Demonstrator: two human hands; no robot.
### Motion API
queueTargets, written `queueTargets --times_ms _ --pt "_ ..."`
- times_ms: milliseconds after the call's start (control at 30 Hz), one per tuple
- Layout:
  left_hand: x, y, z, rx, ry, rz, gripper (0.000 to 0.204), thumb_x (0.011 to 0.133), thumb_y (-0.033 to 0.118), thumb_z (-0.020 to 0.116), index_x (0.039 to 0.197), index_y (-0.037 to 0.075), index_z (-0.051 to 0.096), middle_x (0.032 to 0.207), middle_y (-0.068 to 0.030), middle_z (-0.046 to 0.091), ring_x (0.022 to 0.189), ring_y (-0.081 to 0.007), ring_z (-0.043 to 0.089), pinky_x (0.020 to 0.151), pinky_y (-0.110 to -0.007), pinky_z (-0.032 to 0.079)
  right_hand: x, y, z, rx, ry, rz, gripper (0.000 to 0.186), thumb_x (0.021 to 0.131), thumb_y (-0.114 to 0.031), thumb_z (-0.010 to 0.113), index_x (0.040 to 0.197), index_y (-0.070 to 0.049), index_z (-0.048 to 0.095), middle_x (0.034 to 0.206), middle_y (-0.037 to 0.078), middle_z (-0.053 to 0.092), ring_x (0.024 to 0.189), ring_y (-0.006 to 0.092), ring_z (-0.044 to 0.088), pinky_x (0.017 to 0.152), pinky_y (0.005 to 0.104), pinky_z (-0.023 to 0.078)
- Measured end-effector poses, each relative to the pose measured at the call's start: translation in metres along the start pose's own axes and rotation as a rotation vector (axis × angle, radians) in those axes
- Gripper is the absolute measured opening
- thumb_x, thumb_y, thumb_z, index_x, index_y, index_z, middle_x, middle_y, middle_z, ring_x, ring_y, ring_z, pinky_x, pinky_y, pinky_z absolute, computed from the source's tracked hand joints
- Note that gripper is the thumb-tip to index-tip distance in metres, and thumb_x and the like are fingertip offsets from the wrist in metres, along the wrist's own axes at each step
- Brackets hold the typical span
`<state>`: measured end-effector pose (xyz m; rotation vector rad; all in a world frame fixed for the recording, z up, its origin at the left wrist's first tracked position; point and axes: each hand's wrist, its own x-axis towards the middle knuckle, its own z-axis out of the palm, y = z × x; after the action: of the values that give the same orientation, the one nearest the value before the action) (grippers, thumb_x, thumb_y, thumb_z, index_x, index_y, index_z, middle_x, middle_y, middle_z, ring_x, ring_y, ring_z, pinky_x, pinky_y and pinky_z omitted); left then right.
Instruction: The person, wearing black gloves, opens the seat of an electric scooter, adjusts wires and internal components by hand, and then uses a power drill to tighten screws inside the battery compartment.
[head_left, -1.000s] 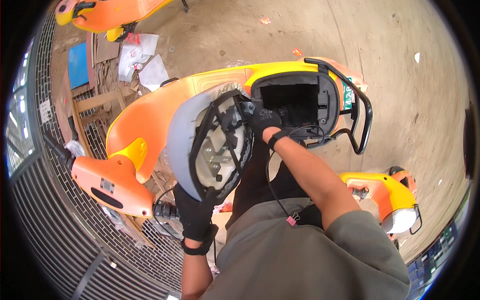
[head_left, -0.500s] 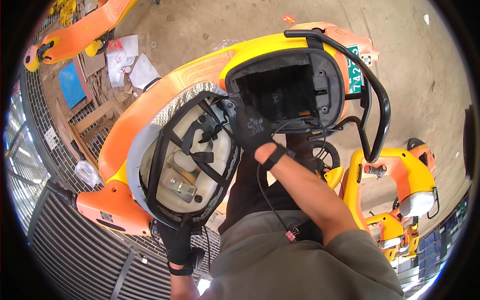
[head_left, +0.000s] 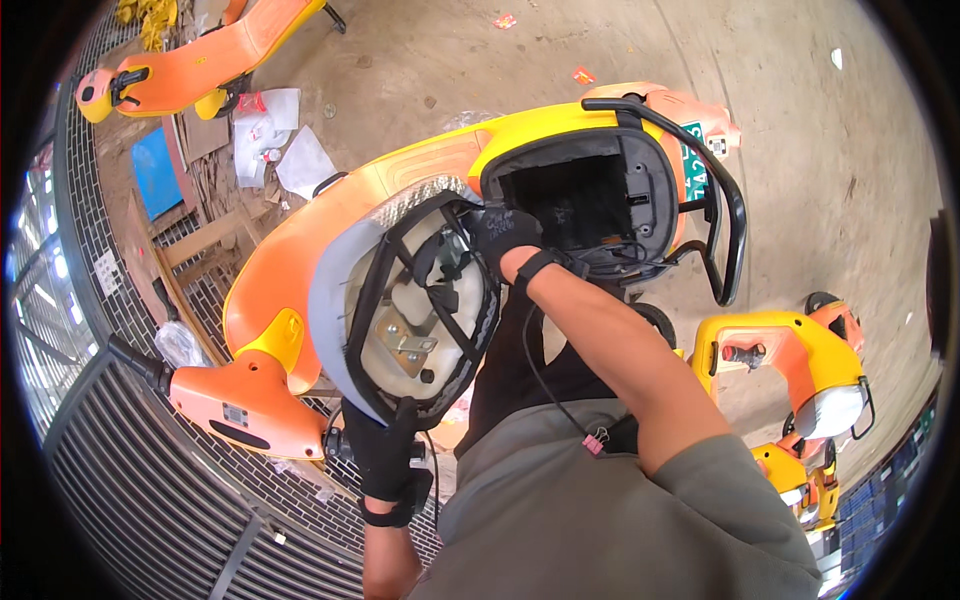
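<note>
In the head view, the seat (head_left: 405,300) is held btw. both gloved hands, w/ its pale underside turned up. By the L hand (head_left: 383,455) the near end is gripped: its fingers are closed around the edge, the thumb laid over the rim. By the R hand (head_left: 503,235) the opposite end is touched; how far its fingers are bent cannot be told, b/c black glove is seen against dark parts. The seat is prob. supported at two ends so that its weight is shared & the underside can be seen.

Btw. the two sets of fingers, a metal bracket (head_left: 400,342) is seen on the underside, nearer to L fingers; black straps (head_left: 385,262) are stretched across, prob. for tying smth. Just to the right of R fingers, the uncovered storage box (head_left: 652,225) of the orange-yellow scooter (head_left: 275,270) is located. To the left of L fingers, the handlebar cover (head_left: 245,405) is placed. Below R fingers, a thin cable (head_left: 537,370) is hung toward a pink clip (head_left: 596,440) at the shirt, prob. clipped so that it is not caught.
</note>
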<state>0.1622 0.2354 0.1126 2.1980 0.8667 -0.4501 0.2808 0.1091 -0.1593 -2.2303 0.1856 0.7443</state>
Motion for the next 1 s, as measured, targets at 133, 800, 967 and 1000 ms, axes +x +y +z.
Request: queueTargets --times_ms 133,800,967,1000 --pt "0.001 0.003 0.004 -0.036 0.039 -0.016 0.051 0.074 0.008 0.073 0.117 -0.001 0.046 0.111 -0.0127 0.056 0.100 -0.0202 0.055 0.086 -0.033 0.046 -0.001 -0.001 -0.003 -0.339 0.058 -0.155 0.015 0.082 -0.016 0.055 0.076 -0.012 0.069 0.071 0.011 0.065 0.071 0.0267 0.066 0.059 0.0443 0.051" --pt "0.004 -0.008 0.007 -0.043 0.090 0.063 0.047 0.068 0.012 0.074 0.106 -0.001 0.049 0.091 -0.0099 0.056 0.081 -0.0215 0.056 0.074 -0.035 0.046 0.012 -0.004 0.009 -0.500 -0.103 -0.150 0.020 0.086 -0.020 0.052 0.086 -0.015 0.072 0.083 0.006 0.071 0.079 0.0217 0.068 0.063 0.0365 0.051" --pt "0.001 -0.004 0.005 0.064 0.065 0.050 0.046 0.074 0.009 0.072 0.114 -0.001 0.049 0.101 -0.0092 0.060 0.090 -0.0165 0.057 0.079 -0.032 0.048 0.022 -0.001 0.033 -0.749 -0.054 -0.258 0.024 0.088 -0.027 0.050 0.092 -0.017 0.071 0.082 0.005 0.071 0.074 0.0243 0.069 0.055 0.0425 0.050" --pt "0.002 -0.006 0.007 0.047 0.082 0.069 0.046 0.074 0.009 0.072 0.113 -0.001 0.050 0.100 -0.0086 0.060 0.089 -0.0167 0.057 0.078 -0.032 0.047 0.023 0.004 0.035 -0.745 -0.068 -0.293 0.024 0.088 -0.027 0.050 0.092 -0.018 0.072 0.083 0.005 0.071 0.076 0.0244 0.069 0.057 0.0433 0.051"
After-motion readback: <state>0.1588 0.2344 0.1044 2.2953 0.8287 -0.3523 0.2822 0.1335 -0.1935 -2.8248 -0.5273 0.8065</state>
